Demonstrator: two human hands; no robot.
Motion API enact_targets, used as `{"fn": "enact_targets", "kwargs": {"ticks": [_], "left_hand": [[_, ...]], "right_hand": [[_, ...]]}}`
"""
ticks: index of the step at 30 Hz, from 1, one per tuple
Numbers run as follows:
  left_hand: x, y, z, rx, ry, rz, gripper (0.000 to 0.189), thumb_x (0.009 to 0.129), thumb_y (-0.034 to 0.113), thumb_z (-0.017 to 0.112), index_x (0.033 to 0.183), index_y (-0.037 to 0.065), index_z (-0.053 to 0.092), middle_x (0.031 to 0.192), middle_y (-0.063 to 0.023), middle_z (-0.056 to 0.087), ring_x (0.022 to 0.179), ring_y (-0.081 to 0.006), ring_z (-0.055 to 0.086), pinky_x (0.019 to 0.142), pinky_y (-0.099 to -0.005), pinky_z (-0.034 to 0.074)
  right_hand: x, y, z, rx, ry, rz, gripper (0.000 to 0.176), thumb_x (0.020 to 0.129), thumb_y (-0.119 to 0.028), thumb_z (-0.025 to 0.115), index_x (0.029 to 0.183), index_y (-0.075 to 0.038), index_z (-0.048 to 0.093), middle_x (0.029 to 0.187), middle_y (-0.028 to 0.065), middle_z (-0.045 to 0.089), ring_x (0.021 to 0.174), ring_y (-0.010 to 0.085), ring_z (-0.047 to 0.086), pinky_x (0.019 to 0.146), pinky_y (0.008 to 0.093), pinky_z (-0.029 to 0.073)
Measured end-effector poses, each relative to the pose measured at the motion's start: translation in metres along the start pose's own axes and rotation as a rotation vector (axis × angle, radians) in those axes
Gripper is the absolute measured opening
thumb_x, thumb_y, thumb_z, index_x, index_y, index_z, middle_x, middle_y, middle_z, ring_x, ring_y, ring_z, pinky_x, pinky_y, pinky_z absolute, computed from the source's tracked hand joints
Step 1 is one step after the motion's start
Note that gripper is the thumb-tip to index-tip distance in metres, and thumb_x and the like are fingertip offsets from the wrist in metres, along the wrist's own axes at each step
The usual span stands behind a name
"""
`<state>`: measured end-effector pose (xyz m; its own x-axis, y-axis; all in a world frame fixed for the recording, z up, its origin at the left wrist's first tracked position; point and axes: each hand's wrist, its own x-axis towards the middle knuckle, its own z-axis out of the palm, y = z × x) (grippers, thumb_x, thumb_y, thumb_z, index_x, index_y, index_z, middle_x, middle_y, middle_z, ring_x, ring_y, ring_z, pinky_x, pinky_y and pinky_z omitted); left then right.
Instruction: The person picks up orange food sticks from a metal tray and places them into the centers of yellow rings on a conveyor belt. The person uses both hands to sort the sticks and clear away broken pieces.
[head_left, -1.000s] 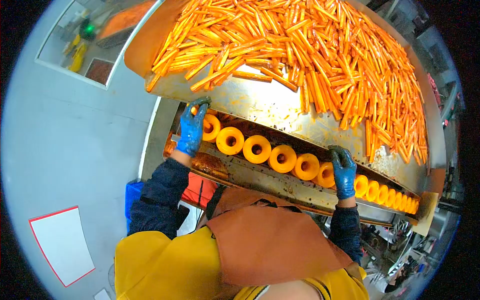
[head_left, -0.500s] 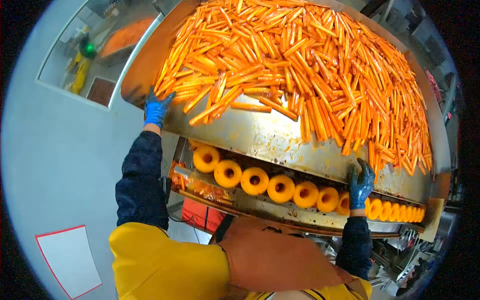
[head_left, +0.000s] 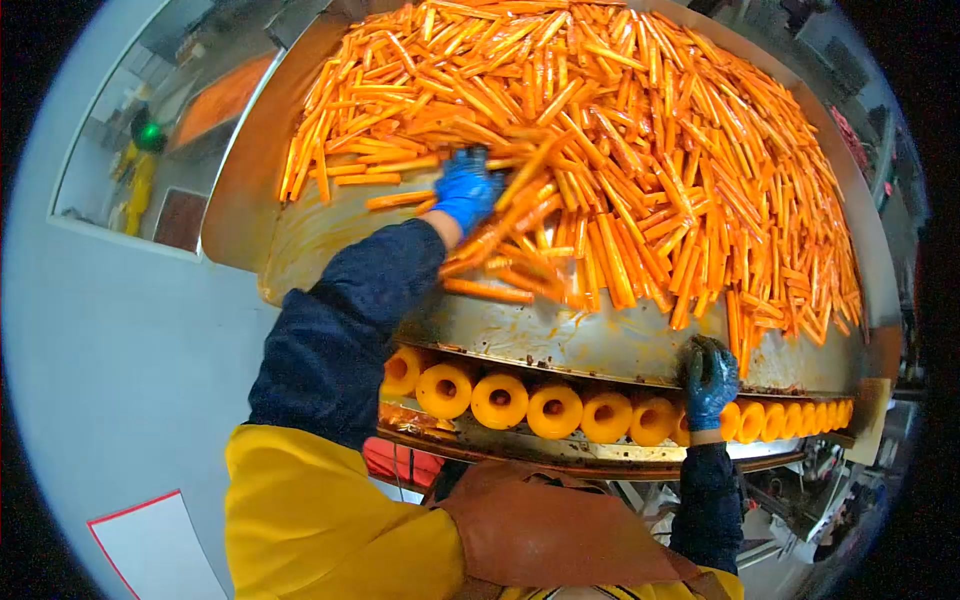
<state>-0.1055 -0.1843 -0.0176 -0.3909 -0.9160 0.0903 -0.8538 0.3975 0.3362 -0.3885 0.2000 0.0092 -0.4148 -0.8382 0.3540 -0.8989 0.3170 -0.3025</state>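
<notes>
Many glossy orange sticks (head_left: pixel 690 180), coated in reddish sauce, lie heaped on a metal tray (head_left: pixel 490 331). My left hand (head_left: pixel 468 190), in a blue glove, is in the left part of the heap, its palm side against a blurred bunch of sticks. Its fingers look extended, though the dark tips are partly lost among the sticks. At the tray's front edge, my right hand (head_left: pixel 711 378), in a dark, sauce-stained glove, has its fingers curled over the rim. Loose sticks lie just beyond that hand.
A row of yellow ring-ended rollers (head_left: pixel 554 411) runs along the front below the tray. To the left stand a grey wall (head_left: pixel 130 350) with a window (head_left: pixel 165 130) and a red-edged white sheet (head_left: pixel 165 545). A brown apron (head_left: pixel 560 530) covers my front.
My left hand has moved from the tray's left edge rightward into the heap, and sticks there have shifted right, baring metal at left. My right hand stays at the front edge, fingers more curled.
</notes>
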Motion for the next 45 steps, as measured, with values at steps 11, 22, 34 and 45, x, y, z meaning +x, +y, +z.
{"fn": "enact_targets", "kwargs": {"ticks": [11, 22, 34, 45], "left_hand": [[0.009, 0.174, 0.027, -0.245, -0.644, 0.585, 0.064, 0.078, 0.03, 0.06, 0.132, 0.002, 0.039, 0.129, -0.0266, 0.045, 0.12, -0.0401, 0.043, 0.103, -0.0415, 0.033], [0.079, -0.2, -0.114, -0.718, 0.257, -0.502, 0.076, 0.082, 0.022, 0.067, 0.14, 0.003, 0.022, 0.112, -0.0148, 0.06, 0.095, -0.0223, 0.063, 0.082, -0.0348, 0.052], [0.109, -0.011, -0.003, -0.447, -0.221, 0.063, 0.051, 0.079, 0.03, 0.064, 0.121, 0.003, 0.052, 0.127, -0.0222, 0.049, 0.115, -0.0382, 0.046, 0.097, -0.0388, 0.038], [-0.002, 0.15, -0.072, 0.219, -0.512, 0.261, 0.053, 0.074, 0.044, 0.064, 0.113, 0.009, 0.06, 0.112, -0.0168, 0.061, 0.105, -0.0348, 0.056, 0.092, -0.0415, 0.044]], "right_hand": [[-0.002, -0.001, 0.001, -0.002, 0.056, -0.015, 0.02, 0.079, -0.021, 0.062, 0.094, -0.009, 0.066, 0.097, 0.0124, 0.064, 0.09, 0.0307, 0.058, 0.08, 0.0403, 0.047], [-0.008, 0.015, 0.005, -0.102, -0.071, 0.019, 0.031, 0.084, -0.029, 0.055, 0.101, -0.005, 0.065, 0.096, 0.0183, 0.06, 0.089, 0.0349, 0.057, 0.08, 0.0414, 0.045], [-0.002, 0.009, 0.001, 0.042, -0.099, 0.056, 0.03, 0.08, -0.025, 0.06, 0.1, -0.004, 0.065, 0.094, 0.0186, 0.061, 0.094, 0.0365, 0.056, 0.084, 0.0439, 0.044], [-0.004, 0.013, -0.014, 0.189, -0.08, 0.111, 0.019, 0.073, -0.02, 0.067, 0.089, -0.01, 0.065, 0.089, 0.0108, 0.064, 0.085, 0.0286, 0.062, 0.074, 0.038, 0.05]]}}
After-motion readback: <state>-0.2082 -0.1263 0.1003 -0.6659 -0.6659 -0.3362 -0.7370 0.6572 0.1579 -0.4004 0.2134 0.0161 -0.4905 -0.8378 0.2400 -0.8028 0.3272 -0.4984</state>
